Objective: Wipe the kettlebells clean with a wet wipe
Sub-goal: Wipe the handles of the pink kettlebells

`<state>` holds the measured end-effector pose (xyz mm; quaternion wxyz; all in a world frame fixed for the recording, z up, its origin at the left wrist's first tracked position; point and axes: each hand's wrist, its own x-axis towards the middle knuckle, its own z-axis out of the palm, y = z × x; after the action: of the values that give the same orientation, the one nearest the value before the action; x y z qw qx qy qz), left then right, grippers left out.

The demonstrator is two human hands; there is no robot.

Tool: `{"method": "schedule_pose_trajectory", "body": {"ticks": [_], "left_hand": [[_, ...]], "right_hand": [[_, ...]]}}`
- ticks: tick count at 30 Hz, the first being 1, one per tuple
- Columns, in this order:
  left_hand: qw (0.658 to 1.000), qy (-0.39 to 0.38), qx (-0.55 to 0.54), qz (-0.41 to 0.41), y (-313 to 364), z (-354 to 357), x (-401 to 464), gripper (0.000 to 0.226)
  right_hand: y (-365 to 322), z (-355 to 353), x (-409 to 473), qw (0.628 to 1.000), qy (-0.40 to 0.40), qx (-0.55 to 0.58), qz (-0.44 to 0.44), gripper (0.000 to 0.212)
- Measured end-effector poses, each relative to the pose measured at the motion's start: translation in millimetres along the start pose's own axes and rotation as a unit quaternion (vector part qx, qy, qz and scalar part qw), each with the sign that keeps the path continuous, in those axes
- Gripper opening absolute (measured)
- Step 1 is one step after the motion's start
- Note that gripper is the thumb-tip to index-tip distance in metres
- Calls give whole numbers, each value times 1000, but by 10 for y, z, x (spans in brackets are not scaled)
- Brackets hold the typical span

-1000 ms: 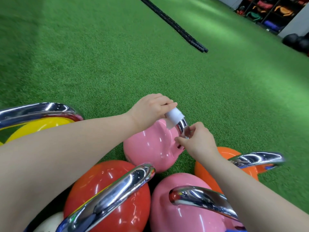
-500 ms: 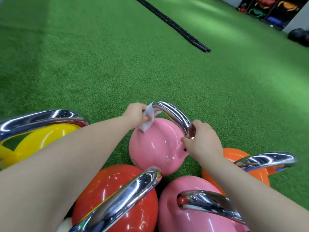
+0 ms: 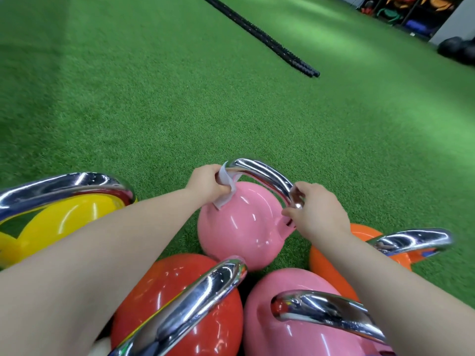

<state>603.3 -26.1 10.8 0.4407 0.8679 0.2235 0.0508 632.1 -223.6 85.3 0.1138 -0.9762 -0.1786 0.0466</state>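
A pink kettlebell (image 3: 244, 227) with a chrome handle (image 3: 262, 173) lies tilted on the green turf in the middle. My left hand (image 3: 205, 183) grips a white wet wipe (image 3: 227, 187) wrapped round the handle's left end. My right hand (image 3: 318, 211) grips the handle's right end where it meets the ball. Around it stand several other kettlebells: yellow (image 3: 59, 222) at left, red (image 3: 180, 299) in front, a second pink one (image 3: 303, 317) and an orange one (image 3: 331, 255) at right.
Green turf (image 3: 180, 98) stretches ahead. A black battle rope (image 3: 270, 42) runs diagonally across it at the far middle. Storage shelves (image 3: 411, 9) and dark balls (image 3: 455, 47) sit at the far right corner.
My left hand has slid the wipe along the chrome handle from its right end, beside my right hand, to its left end. My right hand kept its hold on the handle.
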Motion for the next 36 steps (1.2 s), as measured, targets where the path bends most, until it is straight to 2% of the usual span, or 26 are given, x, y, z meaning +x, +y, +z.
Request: {"method": "schedule_pose_trajectory", "body": {"ticks": [5, 8, 10, 12, 14, 16, 18, 22, 27, 31, 34, 36], "left_hand": [[999, -38, 4, 17, -110, -16, -313, 15], [996, -82, -16, 28, -169, 18, -509, 17], [993, -104, -20, 47, -187, 44, -597, 18], [989, -133, -22, 58, -172, 51, -627, 21], [982, -176, -14, 70, -117, 31, -605, 22], [973, -218, 0, 78, -15, -18, -578, 26], [965, -252, -16, 68, 113, -77, -555, 23], [958, -268, -95, 28, 340, -191, -513, 15], [962, -239, -132, -11, 571, -156, -334, 35], [965, -220, -142, -22, 779, -68, -185, 40], [972, -205, -117, -16, 798, -37, -189, 38], [967, -217, -135, -11, 723, -51, -263, 28]], "right_hand": [[71, -60, 157, 999, 9, -33, 15, 15], [76, -34, 265, 999, 16, -11, 36, 23], [104, 11, 339, 998, 26, 17, 62, 38], [115, 31, 387, 988, 31, 109, 109, 44], [77, 15, 348, 948, 20, 270, 169, 34], [4, 10, 232, 887, -14, 412, 206, 11], [-81, 28, 82, 858, -35, 471, 200, 14], [-188, 109, -131, 868, -24, 469, 159, 19], [-256, 194, -251, 873, -32, 457, 168, 19], [-339, 250, -376, 870, -85, 461, 157, 10], [-483, 316, -441, 890, -117, 419, 135, 9], [-547, 387, -430, 891, -102, 418, 142, 21]]}}
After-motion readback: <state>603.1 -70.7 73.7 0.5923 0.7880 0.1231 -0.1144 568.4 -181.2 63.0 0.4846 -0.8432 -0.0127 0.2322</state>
